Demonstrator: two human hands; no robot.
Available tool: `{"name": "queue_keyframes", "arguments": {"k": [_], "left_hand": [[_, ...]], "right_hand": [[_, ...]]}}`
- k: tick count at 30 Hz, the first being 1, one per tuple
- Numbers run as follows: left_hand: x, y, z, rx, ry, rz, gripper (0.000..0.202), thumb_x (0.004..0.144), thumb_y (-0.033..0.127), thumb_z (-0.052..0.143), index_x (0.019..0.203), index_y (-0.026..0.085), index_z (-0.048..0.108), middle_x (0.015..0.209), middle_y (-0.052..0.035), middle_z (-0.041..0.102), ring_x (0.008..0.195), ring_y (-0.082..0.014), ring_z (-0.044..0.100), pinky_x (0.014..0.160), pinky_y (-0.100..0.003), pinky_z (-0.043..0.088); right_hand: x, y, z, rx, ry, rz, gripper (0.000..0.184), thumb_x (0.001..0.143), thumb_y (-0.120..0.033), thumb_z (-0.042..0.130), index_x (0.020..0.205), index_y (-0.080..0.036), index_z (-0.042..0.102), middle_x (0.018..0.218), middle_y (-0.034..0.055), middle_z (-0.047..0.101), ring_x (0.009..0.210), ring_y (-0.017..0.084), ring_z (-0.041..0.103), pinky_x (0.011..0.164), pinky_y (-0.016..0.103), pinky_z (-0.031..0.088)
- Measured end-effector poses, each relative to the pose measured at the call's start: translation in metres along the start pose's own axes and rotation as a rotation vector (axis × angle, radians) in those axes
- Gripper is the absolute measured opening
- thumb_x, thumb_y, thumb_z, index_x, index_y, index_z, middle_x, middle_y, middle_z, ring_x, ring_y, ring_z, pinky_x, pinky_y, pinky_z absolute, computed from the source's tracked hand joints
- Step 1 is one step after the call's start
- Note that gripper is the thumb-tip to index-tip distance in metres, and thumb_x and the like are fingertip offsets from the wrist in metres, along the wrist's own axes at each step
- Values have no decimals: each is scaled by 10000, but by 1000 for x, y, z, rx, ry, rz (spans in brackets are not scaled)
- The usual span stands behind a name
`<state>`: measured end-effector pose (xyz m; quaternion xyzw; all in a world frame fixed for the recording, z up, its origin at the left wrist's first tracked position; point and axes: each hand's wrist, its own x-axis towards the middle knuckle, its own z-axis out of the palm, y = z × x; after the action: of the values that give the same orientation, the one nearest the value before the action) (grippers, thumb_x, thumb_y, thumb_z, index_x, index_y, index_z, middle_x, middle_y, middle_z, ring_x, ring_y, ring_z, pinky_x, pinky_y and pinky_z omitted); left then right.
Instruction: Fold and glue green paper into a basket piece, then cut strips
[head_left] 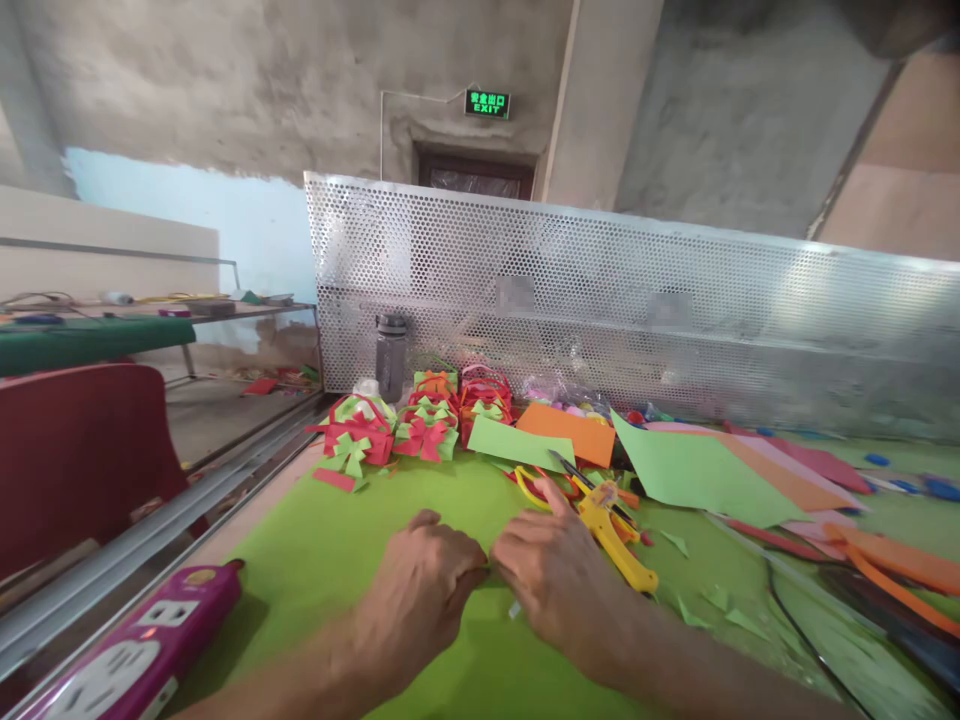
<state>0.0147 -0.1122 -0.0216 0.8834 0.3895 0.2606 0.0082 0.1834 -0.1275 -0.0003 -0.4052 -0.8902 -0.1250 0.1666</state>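
Observation:
Over the green tabletop point(322, 560), my left hand point(424, 570) and my right hand point(551, 560) meet with fingers curled and pinched towards each other. Whatever lies between the fingertips is mostly hidden; only a tiny greenish edge shows. A small pale piece sticks out under the right hand. Just right of that hand lies a yellow glue gun point(619, 540), with dark-bladed scissors point(574, 470) near it. Beyond the hands stand several small paper bags with bows, among them a red bag with a green bow point(358, 445) and a green bag with a red bow point(426, 440).
Sheets of green paper point(690, 465) and orange paper point(574, 432) lie at the back right, with scraps nearby. A purple power strip point(150, 640) sits front left. A grey bottle point(391, 358) stands before the perforated metal panel point(562, 290). At left is a red chair point(82, 450).

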Motion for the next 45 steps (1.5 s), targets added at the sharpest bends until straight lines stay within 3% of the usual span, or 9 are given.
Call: {"name": "queue_keyframes", "arguments": {"k": [4, 13, 20, 26, 29, 32, 38, 41, 45], "left_hand": [[1, 1, -3, 104, 16, 47, 365, 899, 195, 410, 557, 151, 529, 511, -1, 564, 484, -129, 525, 697, -324, 411], [2, 5, -5, 181, -47, 31, 323, 869, 241, 503, 565, 158, 577, 519, -12, 626, 491, -165, 592, 793, -465, 448], [2, -6, -6, 167, 9, 49, 334, 866, 140, 423, 588, 170, 604, 499, 2, 613, 456, -123, 558, 876, -465, 413], [8, -13, -18, 19, 25, -121, 264, 836, 224, 517, 613, 178, 651, 542, 9, 630, 457, -106, 517, 900, -421, 378], [13, -13, -27, -109, 37, -287, 202, 770, 287, 589, 621, 166, 655, 549, 4, 595, 506, -127, 500, 639, -279, 418], [17, -13, -33, -337, -12, -345, 230, 793, 263, 503, 650, 155, 647, 513, 31, 501, 473, -103, 417, 471, -211, 309], [17, -17, -36, -670, -178, -276, 298, 835, 315, 440, 827, 137, 679, 630, 1, 582, 567, -118, 480, 536, -212, 367], [16, -19, -35, -814, -95, -345, 315, 838, 344, 471, 997, 157, 668, 735, -21, 634, 643, -140, 529, 586, -233, 409], [15, -20, -32, -1225, 30, -474, 434, 854, 396, 478, 1246, 214, 521, 880, -34, 661, 777, -164, 591, 721, -286, 461]], "right_hand": [[2, 3, 1, -11, -100, 67, 242, 809, -83, 478, 604, -185, 557, 589, -25, 600, 618, 122, 545, 1003, 424, 259], [2, -5, 3, 11, -103, 66, 236, 751, -28, 451, 665, -181, 609, 631, -6, 639, 634, 127, 572, 1009, 425, 260], [5, -3, -7, 50, -214, 140, 333, 667, 47, 439, 773, -194, 642, 669, -3, 669, 657, 138, 606, 987, 425, 271], [8, 9, -7, 56, -170, 207, 284, 680, 57, 494, 765, -182, 623, 612, -15, 646, 575, 130, 568, 920, 403, 319], [12, 20, -13, 92, -98, 270, 154, 811, -108, 534, 717, -181, 632, 575, -17, 626, 504, 113, 492, 885, 392, 339], [14, 32, -22, 181, -66, 302, 181, 842, -201, 546, 696, -180, 651, 537, -36, 595, 451, 84, 421, 881, 374, 337], [13, 48, -33, 373, -116, 312, 208, 837, -182, 488, 809, -165, 694, 594, 8, 593, 591, 131, 502, 651, 274, 382], [13, 54, -34, 508, -123, 349, 236, 826, -186, 464, 866, -154, 694, 602, 1, 555, 556, 115, 467, 534, 235, 334], [15, 61, -32, 750, -140, 429, 286, 826, -215, 443, 1000, -145, 658, 481, -72, 324, 427, 75, 258, 425, 216, 203]]}}
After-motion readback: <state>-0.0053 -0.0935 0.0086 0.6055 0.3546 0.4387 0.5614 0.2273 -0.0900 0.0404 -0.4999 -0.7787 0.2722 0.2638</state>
